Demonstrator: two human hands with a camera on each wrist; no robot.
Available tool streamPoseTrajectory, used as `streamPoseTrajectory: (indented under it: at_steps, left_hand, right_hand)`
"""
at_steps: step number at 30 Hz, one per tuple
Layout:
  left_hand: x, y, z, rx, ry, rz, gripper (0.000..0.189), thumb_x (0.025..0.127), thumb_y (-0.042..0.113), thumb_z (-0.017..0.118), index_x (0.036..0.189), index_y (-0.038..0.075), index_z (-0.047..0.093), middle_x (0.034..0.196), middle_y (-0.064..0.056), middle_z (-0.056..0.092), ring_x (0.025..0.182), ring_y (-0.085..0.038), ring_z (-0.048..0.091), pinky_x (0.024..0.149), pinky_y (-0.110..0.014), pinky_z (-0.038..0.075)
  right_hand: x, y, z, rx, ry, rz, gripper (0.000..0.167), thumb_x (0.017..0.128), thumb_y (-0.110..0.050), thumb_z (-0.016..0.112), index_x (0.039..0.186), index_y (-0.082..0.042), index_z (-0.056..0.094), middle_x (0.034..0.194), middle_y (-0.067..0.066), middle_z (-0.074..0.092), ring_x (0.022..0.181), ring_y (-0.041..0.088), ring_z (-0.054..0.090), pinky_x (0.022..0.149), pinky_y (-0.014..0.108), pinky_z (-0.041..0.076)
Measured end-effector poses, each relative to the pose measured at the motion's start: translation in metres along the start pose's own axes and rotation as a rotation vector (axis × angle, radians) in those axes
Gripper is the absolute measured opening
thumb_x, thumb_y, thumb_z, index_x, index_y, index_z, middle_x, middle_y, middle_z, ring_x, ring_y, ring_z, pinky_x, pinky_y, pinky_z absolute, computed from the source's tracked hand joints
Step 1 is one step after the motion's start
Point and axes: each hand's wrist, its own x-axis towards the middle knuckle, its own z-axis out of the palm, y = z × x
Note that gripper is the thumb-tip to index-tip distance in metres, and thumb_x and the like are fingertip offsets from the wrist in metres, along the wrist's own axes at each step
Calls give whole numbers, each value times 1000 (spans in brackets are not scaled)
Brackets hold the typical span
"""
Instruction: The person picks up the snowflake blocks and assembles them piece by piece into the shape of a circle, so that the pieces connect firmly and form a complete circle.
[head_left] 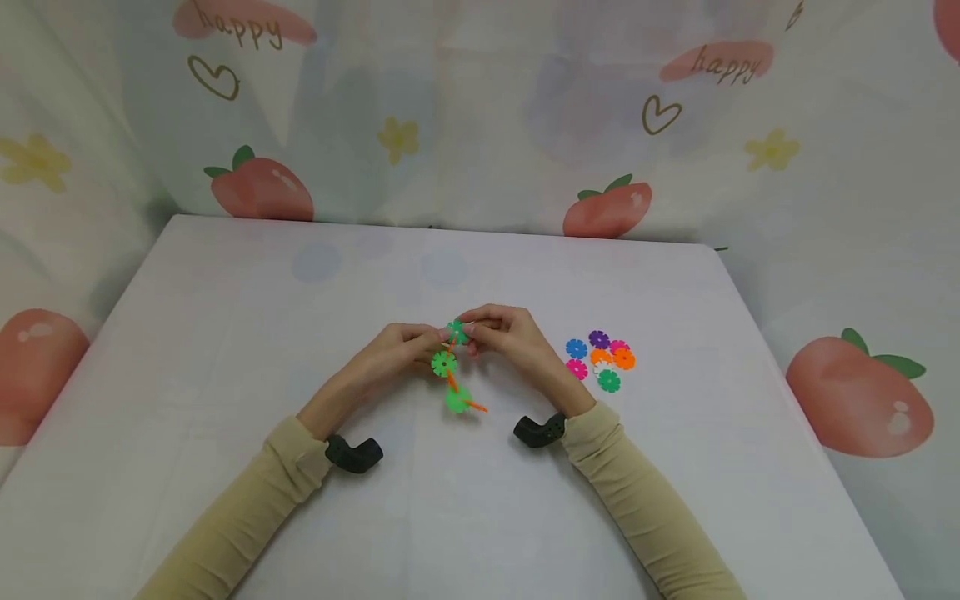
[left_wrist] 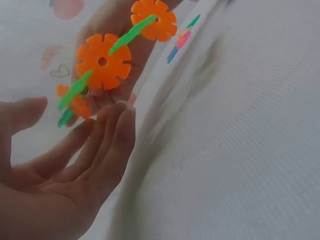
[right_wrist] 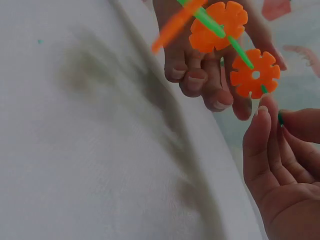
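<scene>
A chain of notched plastic discs, green and orange pieces slotted crosswise, hangs over the white table. At its top, my right hand pinches a green disc between thumb and fingertips. From the other side my left hand comes close to that end, its fingertips right at the last orange disc. The left thumb stands away from the fingers in the left wrist view. Larger orange discs face the wrist cameras, joined by green ones seen edge-on. The lower end of the chain dangles free.
Right of the hands, loose discs lie in a group: purple, blue, pink, orange, green and a white one. Black curved devices sit on both wrists. A printed curtain stands behind the table.
</scene>
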Motion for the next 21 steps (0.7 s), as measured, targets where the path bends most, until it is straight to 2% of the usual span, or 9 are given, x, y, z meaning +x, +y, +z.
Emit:
streamPoseTrajectory:
  at_steps: [4,8,15,19,21]
  left_hand:
    - [0,-1,1,27,22,2,35,104,33,60,98,0,72,109,-11,73,94,-22,72,87,-32,57]
    - [0,-4,1,66,56,-4,30,103,28,59,91,4,72,104,-8,72,93,-20,70,86,-30,55]
    - [0,-6,-1,6,49,13,26,101,22,56,85,5,68,104,-9,73,97,-23,72,89,-31,55]
    - [1,-6,-1,-14,53,-29,28,102,24,55,98,2,72,105,-12,77,101,-22,74,89,-30,56]
    - [2,-6,-1,-22,63,-58,29,101,24,55,104,1,72,104,-13,77,98,-22,73,87,-30,57]
  right_hand:
    - [-1,-2,4,-8,-41,6,23,100,-12,66,118,1,71,85,8,73,74,18,68,75,32,61]
    - [-1,-2,7,-11,-54,12,22,99,-10,66,117,3,70,84,8,74,72,17,70,72,34,61]
    - [-2,-5,6,-92,-55,-2,23,102,-17,65,116,1,71,89,14,74,74,20,70,73,37,62]
    - [-6,-10,-3,-156,-31,3,28,103,-20,64,119,2,70,95,15,73,77,22,69,75,38,62]
    - [-9,-12,-10,-171,-12,7,29,104,-20,63,120,4,69,96,17,73,77,23,69,75,38,62]
